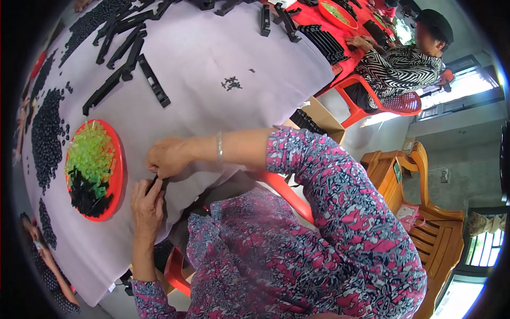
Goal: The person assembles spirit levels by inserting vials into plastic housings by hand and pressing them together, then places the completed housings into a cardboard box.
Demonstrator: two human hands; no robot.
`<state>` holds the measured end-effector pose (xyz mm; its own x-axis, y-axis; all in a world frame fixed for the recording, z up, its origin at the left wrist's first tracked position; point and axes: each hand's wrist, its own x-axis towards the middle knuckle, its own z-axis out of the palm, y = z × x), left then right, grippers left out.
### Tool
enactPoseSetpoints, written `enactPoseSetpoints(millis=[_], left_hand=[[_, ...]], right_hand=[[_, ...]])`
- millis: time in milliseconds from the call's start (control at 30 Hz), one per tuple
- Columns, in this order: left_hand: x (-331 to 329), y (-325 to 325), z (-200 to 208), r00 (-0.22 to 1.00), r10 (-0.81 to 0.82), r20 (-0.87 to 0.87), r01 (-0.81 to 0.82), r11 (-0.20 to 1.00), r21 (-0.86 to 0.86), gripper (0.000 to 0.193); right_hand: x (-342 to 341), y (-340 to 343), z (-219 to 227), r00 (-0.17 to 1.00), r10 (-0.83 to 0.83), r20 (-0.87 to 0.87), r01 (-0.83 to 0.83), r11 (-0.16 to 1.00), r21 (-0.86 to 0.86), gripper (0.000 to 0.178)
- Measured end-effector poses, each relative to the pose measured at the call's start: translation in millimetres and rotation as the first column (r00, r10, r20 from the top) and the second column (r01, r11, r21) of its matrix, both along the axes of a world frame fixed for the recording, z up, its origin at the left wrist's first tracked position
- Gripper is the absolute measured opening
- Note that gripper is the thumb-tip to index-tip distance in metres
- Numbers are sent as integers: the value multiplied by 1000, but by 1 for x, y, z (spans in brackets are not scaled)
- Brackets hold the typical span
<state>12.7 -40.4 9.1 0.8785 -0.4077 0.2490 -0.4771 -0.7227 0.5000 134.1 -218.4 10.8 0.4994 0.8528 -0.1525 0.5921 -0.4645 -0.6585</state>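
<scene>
My left hand [147, 204] and my right hand [167, 157] meet at the near edge of the cloth-covered table. Both are closed around a dark, narrow plastic part [153, 184]; the fingers hide most of it. A clear bracelet circles my right wrist. Just left of my hands lies a red plate [119, 183]. It holds a heap of yellow-green translucent pieces [90, 149] and a smaller pile of thin black pieces [87, 196]. Beyond my right hand, a long black plastic strip [153, 81] with slots rests on the cloth.
More black strips [119, 69] lie at the far left. Piles of small black parts [47, 135] line the left side. Tiny dark bits [231, 83] sit mid-table. A cardboard box [324, 114] with black strips stands right, near a seated person [398, 74] at a red-covered table.
</scene>
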Motion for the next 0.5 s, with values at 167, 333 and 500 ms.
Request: enactPoseSetpoints(millis=[167,333,500], left_hand=[[-9,0,3,996,30,83,-27,999,-30,31],[-14,0,-11,982,50,180,-45,998,-32,30],[-20,-10,-10,985,134,112,-138,990,29,34]], right_hand=[[4,4,-14,999,29,16,-30,999,28,15],[5,-11,-10,990,80,-118,-50,970,238,16],[-25,-13,19,979,-135,-154,193,859,475,17]])
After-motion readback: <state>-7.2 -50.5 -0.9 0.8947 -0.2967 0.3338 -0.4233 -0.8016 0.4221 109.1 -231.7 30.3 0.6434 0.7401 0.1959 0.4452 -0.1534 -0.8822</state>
